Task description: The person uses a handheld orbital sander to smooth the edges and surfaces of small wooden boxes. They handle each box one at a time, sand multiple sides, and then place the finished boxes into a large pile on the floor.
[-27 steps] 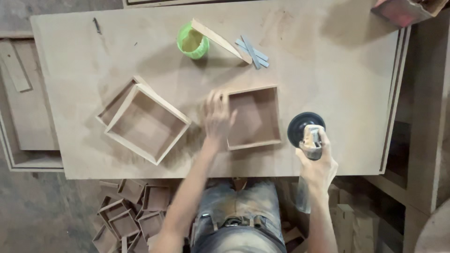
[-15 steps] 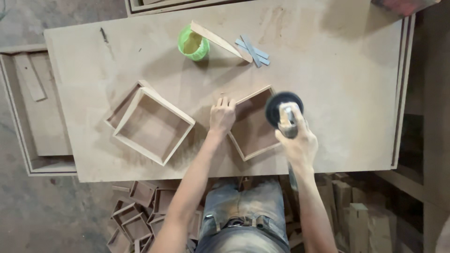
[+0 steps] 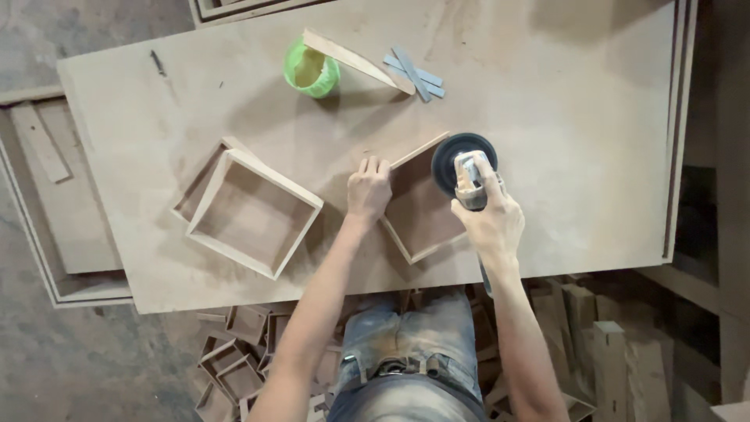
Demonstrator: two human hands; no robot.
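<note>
Head view. A shallow square wooden box (image 3: pixel 422 211) lies on the plywood worktable (image 3: pixel 562 117), turned corner-on to the person. The left hand (image 3: pixel 369 190) rests flat on the box's left corner, fingers (image 3: pixel 372 166) straight and pressed close together, pointing away from the body; it pins the box down rather than gripping it. The right hand (image 3: pixel 491 221) is wrapped tight around the body of a handheld disc sander (image 3: pixel 466 162); its fingers are curled fully closed on the tool housing. The dark round disc sits just beyond those fingers, over the box's upper right edge; whether it touches the wood cannot be told.

Progress, as a judgement: sanding of this box appears to be in hand at one corner, with the remaining edges not yet reached. Two more open box frames (image 3: pixel 248 209), stacked askew, lie well to the left of the left-hand fingers. Many similar frames (image 3: pixel 234 359) are piled on the floor below the table edge, near the person's legs; their finish cannot be read.

Beyond the fingertips of both hands stand a green cup (image 3: pixel 311 72), a wooden strip (image 3: pixel 355 59) leaning across it, and crossed grey sticks (image 3: pixel 414 74).
</note>
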